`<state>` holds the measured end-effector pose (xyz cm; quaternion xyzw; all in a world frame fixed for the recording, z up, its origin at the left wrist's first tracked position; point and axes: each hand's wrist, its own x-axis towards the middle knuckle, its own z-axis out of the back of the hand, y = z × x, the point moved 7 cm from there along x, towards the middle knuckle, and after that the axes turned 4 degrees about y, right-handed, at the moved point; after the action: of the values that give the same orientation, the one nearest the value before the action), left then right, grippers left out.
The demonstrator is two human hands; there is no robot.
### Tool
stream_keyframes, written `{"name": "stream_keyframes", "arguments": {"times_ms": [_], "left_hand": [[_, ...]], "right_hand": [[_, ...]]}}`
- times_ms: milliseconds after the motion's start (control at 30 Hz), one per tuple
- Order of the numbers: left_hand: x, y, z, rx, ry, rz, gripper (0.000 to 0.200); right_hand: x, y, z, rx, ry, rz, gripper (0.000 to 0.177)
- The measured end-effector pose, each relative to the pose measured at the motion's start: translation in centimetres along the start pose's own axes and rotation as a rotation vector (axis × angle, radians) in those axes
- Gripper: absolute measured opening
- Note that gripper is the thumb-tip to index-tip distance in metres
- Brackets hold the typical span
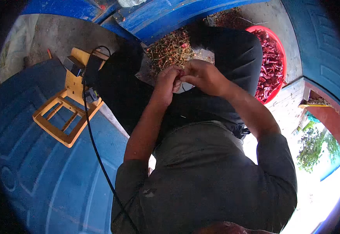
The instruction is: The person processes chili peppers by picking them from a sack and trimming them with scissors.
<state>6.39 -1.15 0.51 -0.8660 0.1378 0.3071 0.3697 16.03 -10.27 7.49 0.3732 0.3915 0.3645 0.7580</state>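
Both hands meet over the lap in the head view. My left hand (169, 81) has its fingers curled around a small dark red piece (181, 73) that looks like dried chilli. From the other side, my right hand (202, 76) pinches at the same piece with thumb and forefinger. Beyond the hands, between the knees, lies a heap of stems and bits (170, 50) in brown, yellow and red. A red basin (283, 64) full of dark red dried chillies (266, 66) stands to the right of the right knee.
A wooden chair (73, 84) with small dark boxes on it stands at the left, beside blue panels (33, 156). A black cable (96, 154) runs down past the left arm. Blue metal edging (158, 21) crosses the top.
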Motion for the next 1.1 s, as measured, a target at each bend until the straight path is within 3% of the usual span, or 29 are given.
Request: {"name": "stream_keyframes", "arguments": {"times_ms": [233, 433, 500, 633, 733, 833, 900, 933, 1000, 1100], "left_hand": [[0.3, -0.6, 0.0, -0.11, -0.048, -0.053, 0.019], [0.3, -0.2, 0.4, -0.112, -0.019, -0.03, 0.016], [0.2, 0.0, 0.5, -0.118, -0.035, -0.027, 0.016], [-0.1, -0.3, 0.3, -0.061, -0.071, 0.009, 0.015], [-0.1, -0.1, 0.3, -0.051, -0.057, 0.015, 0.016], [-0.3, 0.3, 0.4, -0.058, -0.061, 0.021, 0.015], [-0.4, 0.2, 0.4, -0.056, -0.046, 0.02, 0.016], [-0.5, 0.1, 0.3, -0.056, -0.031, 0.021, 0.016], [-0.6, 0.0, 0.1, -0.045, -0.016, 0.012, 0.017], [-0.3, -0.1, -0.1, -0.04, 0.046, -0.028, 0.018]], "right_hand": [[-0.8, 0.6, 1.2, 0.184, -0.094, -0.052, 0.026], [-0.3, 0.4, 1.3, 0.227, -0.171, -0.003, 0.018], [-0.6, 1.6, 1.7, -0.117, -0.259, 0.133, 0.015], [-0.7, 2.6, 1.7, -0.28, -0.209, 0.172, 0.019], [-0.6, 1.4, 1.2, -0.286, -0.116, 0.039, 0.02], [-0.4, 0.2, 0.5, -0.195, -0.044, 0.07, 0.018], [-0.3, -1.1, -0.5, 0.085, 0.118, -0.069, 0.016], [-0.3, -1.5, -0.5, 0.085, 0.118, -0.069, 0.016], [-0.3, -2.4, -1.8, 0.625, 0.25, -0.161, 0.016], [-0.9, -1.9, -1.4, 0.826, 0.269, -0.261, 0.017]]}}
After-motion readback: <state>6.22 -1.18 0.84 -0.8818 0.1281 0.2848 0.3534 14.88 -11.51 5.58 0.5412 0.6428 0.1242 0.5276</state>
